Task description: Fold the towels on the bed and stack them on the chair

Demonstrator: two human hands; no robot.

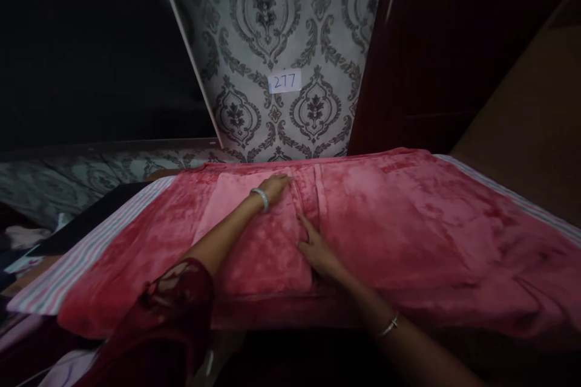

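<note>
A pink-red plush cloth (390, 236) lies spread in front of me, with a folded pink panel (258, 260) on its left half. My left hand (275, 187) rests on the upper right part of this panel, palm down with fingers stretched toward its edge. Lower down, my right hand (320, 254) touches the panel's right edge, index finger extended and thumb apart. A narrow gap with creased plush runs between this panel and the wide flat plush area to the right. No separate thing shows in either hand.
Striped cloth (97, 254) shows under the plush at the left, and again at the far right. Behind stands a patterned wall with a paper label (285, 80) reading 277. A large dark screen (100, 54) is at left, a dark red wooden panel (436, 60) at right.
</note>
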